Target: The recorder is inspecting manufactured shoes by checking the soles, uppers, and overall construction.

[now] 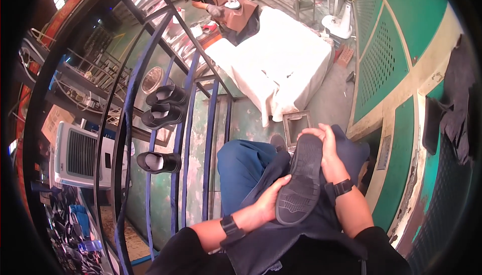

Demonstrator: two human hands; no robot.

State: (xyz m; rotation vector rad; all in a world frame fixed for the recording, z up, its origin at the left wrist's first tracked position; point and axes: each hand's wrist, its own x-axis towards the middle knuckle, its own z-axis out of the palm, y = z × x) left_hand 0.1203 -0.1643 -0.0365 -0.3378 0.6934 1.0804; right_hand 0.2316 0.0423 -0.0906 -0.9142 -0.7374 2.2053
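A black shoe (299, 187) is held over my lap with its patterned sole facing up. My left hand (271, 198) grips it near the lower end, the thumb lying along the edge of the sole. Around the upper end curls my right hand (325, 144), fingers bent over the tip and side. The shoe's upper is turned away and hidden. Beneath it spreads a dark apron (301, 240) over my blue trousers (246, 167).
On my left, a rack of blue bars (206, 149) carries black shoes (159, 162). Ahead stands a table with a white cloth (273, 49); behind it a person (226, 4) in gloves handles a pale object. Green cabinets (396, 39) line the right, with a fan (340, 11) beyond.
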